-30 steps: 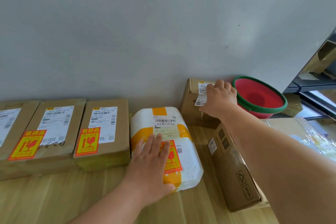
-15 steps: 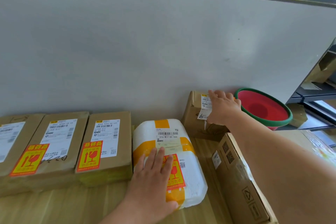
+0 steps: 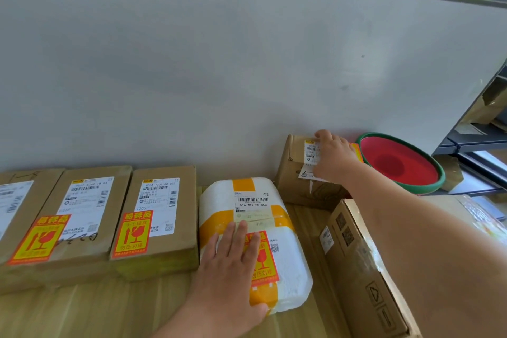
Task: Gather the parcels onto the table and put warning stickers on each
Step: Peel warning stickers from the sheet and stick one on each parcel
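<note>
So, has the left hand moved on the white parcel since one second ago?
No. The left hand still lies flat on the white parcel, fingertips at the top edge of its warning sticker, as before.

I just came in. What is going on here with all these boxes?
A person is labelling parcels on a wooden table. The left hand lies flat on the white foam parcel, over its red and yellow sticker. The right hand rests on a small cardboard box by the wall, beside a red basin. Two brown parcels on the left already carry stickers; the long box on the right shows none.
</note>
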`<state>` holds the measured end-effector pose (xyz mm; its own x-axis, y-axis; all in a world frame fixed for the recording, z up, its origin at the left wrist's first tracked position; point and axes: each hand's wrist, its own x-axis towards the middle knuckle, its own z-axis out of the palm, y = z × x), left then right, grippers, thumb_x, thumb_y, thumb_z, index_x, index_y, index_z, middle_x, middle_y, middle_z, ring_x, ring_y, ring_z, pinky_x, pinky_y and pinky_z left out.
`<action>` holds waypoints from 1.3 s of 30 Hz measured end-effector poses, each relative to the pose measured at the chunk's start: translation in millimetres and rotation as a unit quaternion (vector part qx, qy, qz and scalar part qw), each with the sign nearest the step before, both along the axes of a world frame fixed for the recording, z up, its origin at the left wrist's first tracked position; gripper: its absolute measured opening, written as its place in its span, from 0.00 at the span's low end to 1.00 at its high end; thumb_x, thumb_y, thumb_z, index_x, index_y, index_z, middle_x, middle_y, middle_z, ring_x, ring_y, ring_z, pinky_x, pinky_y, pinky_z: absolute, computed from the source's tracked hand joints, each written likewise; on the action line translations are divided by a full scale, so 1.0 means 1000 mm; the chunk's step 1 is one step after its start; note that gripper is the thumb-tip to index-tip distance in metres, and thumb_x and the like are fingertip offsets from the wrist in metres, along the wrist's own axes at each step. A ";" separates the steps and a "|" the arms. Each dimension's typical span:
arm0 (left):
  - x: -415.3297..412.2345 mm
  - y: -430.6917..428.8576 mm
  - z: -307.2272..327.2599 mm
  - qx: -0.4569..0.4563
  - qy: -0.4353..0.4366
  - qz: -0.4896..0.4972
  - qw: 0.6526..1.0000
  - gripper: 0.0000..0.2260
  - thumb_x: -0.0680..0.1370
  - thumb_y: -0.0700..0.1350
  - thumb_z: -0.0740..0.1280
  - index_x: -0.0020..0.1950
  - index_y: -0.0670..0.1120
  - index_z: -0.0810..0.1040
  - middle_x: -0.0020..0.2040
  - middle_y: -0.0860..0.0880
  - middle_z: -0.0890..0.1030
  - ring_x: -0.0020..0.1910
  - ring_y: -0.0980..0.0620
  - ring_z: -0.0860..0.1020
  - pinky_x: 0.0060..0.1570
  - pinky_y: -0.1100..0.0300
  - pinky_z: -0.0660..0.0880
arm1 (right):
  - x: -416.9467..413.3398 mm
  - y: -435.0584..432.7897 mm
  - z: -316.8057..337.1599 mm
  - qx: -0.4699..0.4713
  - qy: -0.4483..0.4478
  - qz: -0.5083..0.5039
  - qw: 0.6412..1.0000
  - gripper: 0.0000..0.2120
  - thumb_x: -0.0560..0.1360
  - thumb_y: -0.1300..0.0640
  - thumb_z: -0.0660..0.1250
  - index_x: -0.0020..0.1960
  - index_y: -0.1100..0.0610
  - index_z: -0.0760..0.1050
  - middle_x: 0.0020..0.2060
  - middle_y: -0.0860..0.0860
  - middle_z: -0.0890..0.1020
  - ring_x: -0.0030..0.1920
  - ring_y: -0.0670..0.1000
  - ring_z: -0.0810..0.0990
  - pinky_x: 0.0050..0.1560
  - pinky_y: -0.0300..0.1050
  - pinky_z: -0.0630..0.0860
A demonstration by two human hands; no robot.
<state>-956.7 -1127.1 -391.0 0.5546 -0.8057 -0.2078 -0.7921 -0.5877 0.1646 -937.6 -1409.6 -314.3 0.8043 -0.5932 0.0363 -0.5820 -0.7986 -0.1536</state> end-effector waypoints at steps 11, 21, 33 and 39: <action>0.010 -0.003 0.004 0.022 -0.080 0.028 0.996 0.34 0.81 0.58 0.51 0.77 0.48 0.33 0.76 0.44 0.32 0.74 0.43 0.31 0.73 0.43 0.35 | 0.000 -0.007 -0.007 -0.019 0.049 0.052 0.997 0.41 0.71 0.61 0.70 0.77 0.49 0.52 0.75 0.49 0.59 0.76 0.58 0.51 0.74 0.60 0.54; 0.013 -0.010 -0.001 0.054 -0.114 0.053 0.991 0.34 0.82 0.59 0.49 0.70 0.46 0.27 0.76 0.42 0.33 0.75 0.40 0.33 0.72 0.42 0.34 | -0.023 0.028 -0.015 -0.009 -0.015 0.003 1.000 0.42 0.76 0.60 0.67 0.79 0.51 0.43 0.78 0.51 0.46 0.78 0.55 0.42 0.75 0.54 0.47; -0.071 -0.061 0.028 -0.073 0.003 -0.021 0.997 0.37 0.79 0.64 0.51 0.77 0.50 0.34 0.78 0.46 0.36 0.76 0.48 0.35 0.74 0.50 0.36 | -0.199 -0.001 0.013 0.054 -0.056 -0.152 0.985 0.30 0.78 0.47 0.64 0.75 0.57 0.61 0.76 0.53 0.60 0.73 0.55 0.61 0.72 0.53 0.61; -0.120 -0.087 0.042 -0.079 0.117 0.000 0.990 0.38 0.78 0.65 0.55 0.77 0.52 0.36 0.79 0.45 0.43 0.78 0.46 0.46 0.74 0.51 0.46 | -0.270 -0.010 -0.017 0.077 0.086 -0.238 0.964 0.36 0.75 0.33 0.55 0.77 0.49 0.53 0.78 0.51 0.51 0.77 0.57 0.45 0.75 0.61 0.49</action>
